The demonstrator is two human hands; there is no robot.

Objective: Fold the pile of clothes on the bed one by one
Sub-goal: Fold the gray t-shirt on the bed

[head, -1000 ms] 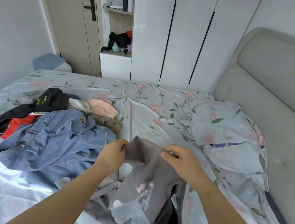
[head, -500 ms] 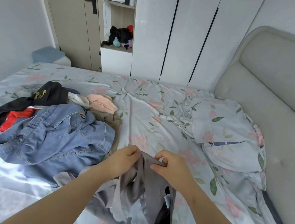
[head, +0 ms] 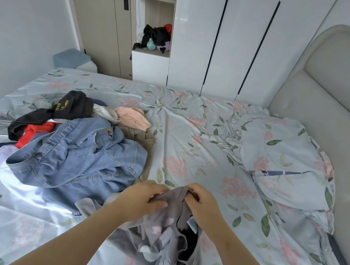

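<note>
While the left hand point(head: 142, 196) and right hand point(head: 202, 204) pinch its top edge, the soft grey flower-print garment point(head: 163, 238) sits low in the middle.
Their fingers curl on it, close together; it runs long toward the bottom edge. The pile of clothes point(head: 127, 117) under a blue denim jacket point(head: 78, 160) lies left. The wooden shelf point(head: 150, 54) up top holds black cloth point(head: 155, 34).
</note>
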